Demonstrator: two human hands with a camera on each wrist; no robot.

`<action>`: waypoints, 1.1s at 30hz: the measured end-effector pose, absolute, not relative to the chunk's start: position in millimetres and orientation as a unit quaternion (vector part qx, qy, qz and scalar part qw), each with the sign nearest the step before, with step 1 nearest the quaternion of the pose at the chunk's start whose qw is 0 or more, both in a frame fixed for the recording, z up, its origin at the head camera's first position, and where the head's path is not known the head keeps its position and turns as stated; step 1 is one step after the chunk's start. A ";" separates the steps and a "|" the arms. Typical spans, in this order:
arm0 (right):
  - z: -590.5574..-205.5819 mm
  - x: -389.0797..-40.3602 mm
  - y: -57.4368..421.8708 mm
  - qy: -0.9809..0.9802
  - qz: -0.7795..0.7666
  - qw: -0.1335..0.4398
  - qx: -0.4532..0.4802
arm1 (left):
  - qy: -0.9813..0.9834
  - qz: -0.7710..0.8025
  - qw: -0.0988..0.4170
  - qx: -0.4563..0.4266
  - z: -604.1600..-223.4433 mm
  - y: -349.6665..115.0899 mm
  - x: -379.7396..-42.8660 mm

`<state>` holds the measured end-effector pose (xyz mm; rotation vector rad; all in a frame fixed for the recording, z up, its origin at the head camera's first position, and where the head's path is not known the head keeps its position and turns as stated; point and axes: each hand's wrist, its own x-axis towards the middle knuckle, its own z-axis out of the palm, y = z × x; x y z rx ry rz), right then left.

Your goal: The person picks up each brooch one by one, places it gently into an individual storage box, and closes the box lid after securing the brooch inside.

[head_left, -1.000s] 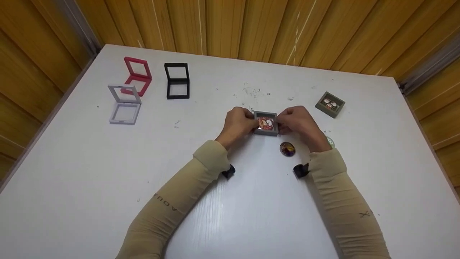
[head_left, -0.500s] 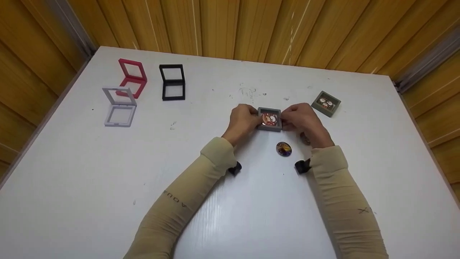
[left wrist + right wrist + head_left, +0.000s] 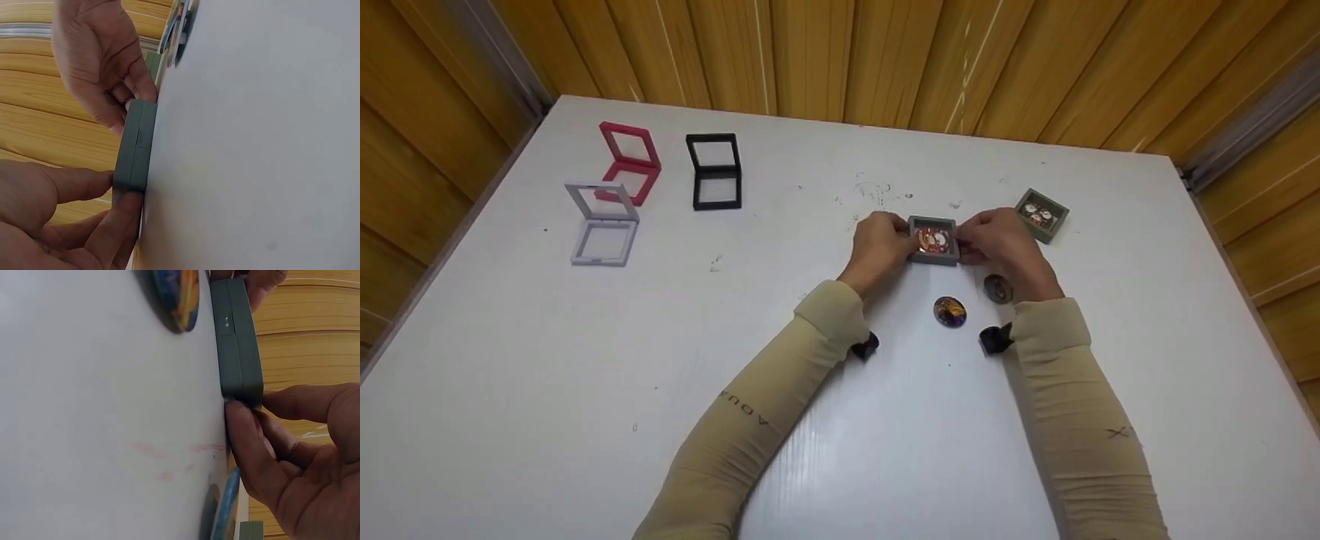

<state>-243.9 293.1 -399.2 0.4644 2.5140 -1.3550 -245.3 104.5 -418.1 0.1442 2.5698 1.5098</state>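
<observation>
wood-grain panels (image 3: pixel 810 60) backed the white surface (image 3: pixel 840 427). the left hand (image 3: pixel 879 246) and right hand (image 3: pixel 1005 244) held a square grey display frame (image 3: pixel 934 259) between them, fingers clamped on its nine o'clock and three o'clock sides respectively. near it, a glossy disc (image 3: pixel 950 312) lay toward half past five; an open black frame (image 3: pixel 717 172) stood well apart, toward half past nine.

White tabletop (image 3: pixel 1185 315), yellow-brown wood-look panels (image 3: pixel 885 60), grey rails (image 3: pixel 499 52)

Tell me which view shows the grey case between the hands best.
The head view: it looks down into the grey case, showing the red-and-white disc inside. The left and right wrist views show the case closer but nearly side-on, so the disc is hidden.
</observation>
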 end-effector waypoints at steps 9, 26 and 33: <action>-398.8 -249.3 298.5 0.854 -0.470 0.132 0.182 | 0.872 0.482 0.060 0.058 -417.0 113.7 -251.2; -390.5 -264.2 307.0 0.888 -0.407 0.104 0.189 | 0.874 0.482 0.042 0.040 -418.5 135.5 -268.3; -390.2 -268.6 307.8 0.892 -0.392 0.081 0.207 | 0.880 0.473 0.025 0.028 -418.7 146.0 -272.0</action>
